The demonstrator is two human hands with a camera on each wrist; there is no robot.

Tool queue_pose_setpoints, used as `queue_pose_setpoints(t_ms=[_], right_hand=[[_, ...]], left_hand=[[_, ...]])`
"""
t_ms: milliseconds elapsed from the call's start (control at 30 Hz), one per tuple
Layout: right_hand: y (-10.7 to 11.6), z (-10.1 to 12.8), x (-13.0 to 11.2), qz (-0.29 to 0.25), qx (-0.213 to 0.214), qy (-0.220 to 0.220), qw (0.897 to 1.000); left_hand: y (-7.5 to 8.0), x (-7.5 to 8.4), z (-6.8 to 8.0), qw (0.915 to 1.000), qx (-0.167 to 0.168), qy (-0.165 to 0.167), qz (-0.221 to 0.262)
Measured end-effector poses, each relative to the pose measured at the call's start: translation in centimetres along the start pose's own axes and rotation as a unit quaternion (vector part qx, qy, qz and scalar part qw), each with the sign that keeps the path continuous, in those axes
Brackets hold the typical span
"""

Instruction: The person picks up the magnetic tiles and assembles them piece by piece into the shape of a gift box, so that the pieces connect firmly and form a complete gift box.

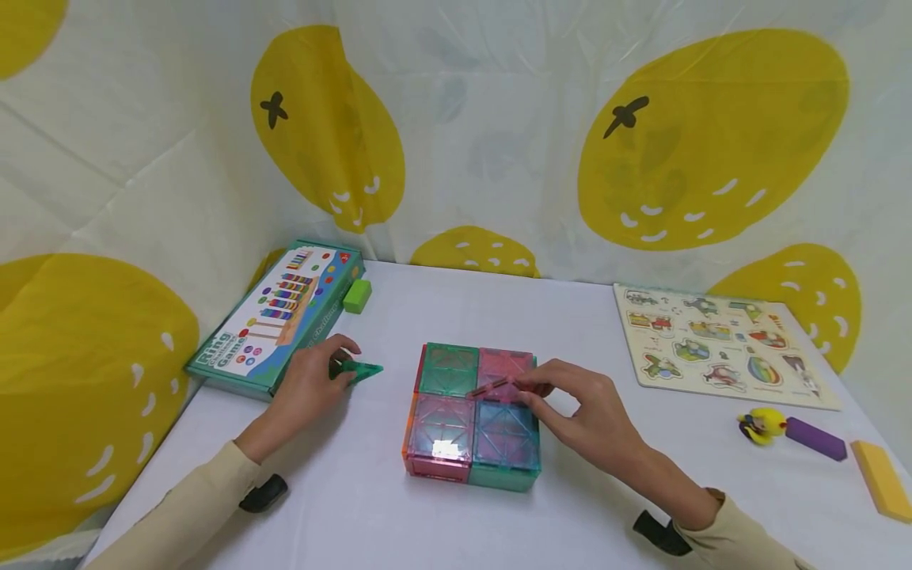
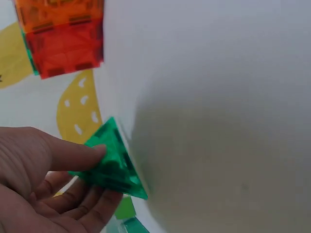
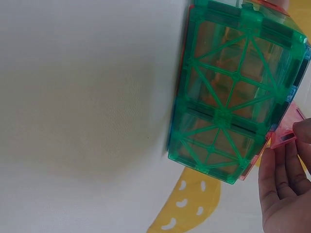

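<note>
A low square box of translucent magnetic tiles [image 1: 507, 439] stands on the white table, its top made of green, pink and blue squares. My left hand [image 1: 306, 388], left of the box, pinches a green triangular magnetic tile [image 2: 114, 165] between thumb and fingers, its tip pointing toward the box in the head view. Over the box's top, my right hand [image 1: 587, 400] pinches a small pink magnetic tile [image 3: 286, 130] by its edge. That tile is tilted, close above the pink square. The right wrist view shows the box's green side wall [image 3: 235, 77].
A ring game box [image 1: 274, 317] lies behind my left hand, with a light green block [image 1: 358, 296] beside it. At the back right is a wooden picture puzzle board [image 1: 720, 348]. A yellow toy figure [image 1: 762, 425], a purple block [image 1: 815, 438] and a yellow block [image 1: 882, 480] lie at the right.
</note>
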State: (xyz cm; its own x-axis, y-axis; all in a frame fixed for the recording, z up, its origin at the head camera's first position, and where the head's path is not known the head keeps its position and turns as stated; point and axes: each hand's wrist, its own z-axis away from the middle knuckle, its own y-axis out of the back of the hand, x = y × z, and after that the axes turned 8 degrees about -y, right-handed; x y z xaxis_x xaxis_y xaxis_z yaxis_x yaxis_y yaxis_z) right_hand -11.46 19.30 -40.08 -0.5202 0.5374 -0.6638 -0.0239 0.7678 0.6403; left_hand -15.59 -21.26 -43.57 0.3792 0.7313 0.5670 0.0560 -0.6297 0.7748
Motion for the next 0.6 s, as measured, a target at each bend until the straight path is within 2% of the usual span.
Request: queue_pose_setpoints(t_ms=[167,300,500,600], right_hand=[[-0.1,0.0,0.1,0.002,0.002,0.01,1.0],[-0.3,0.1,0.3,0.009,-0.002,0.008,1.0],[-0.3,0.2,0.3,0.013,-0.002,0.008,1.0],[-0.2,0.2,0.3,0.011,-0.002,0.008,1.0]], left_hand=[[0.5,1.3,-0.1,0.997,0.041,-0.03,0.059],[1.2,3.0,-0.2,0.993,0.059,-0.069,0.076],[1.2,6.0,-0.5,0.9817,0.071,-0.152,0.09],[0.9,7.4,-0.5,0.9774,0.066,-0.174,0.1]])
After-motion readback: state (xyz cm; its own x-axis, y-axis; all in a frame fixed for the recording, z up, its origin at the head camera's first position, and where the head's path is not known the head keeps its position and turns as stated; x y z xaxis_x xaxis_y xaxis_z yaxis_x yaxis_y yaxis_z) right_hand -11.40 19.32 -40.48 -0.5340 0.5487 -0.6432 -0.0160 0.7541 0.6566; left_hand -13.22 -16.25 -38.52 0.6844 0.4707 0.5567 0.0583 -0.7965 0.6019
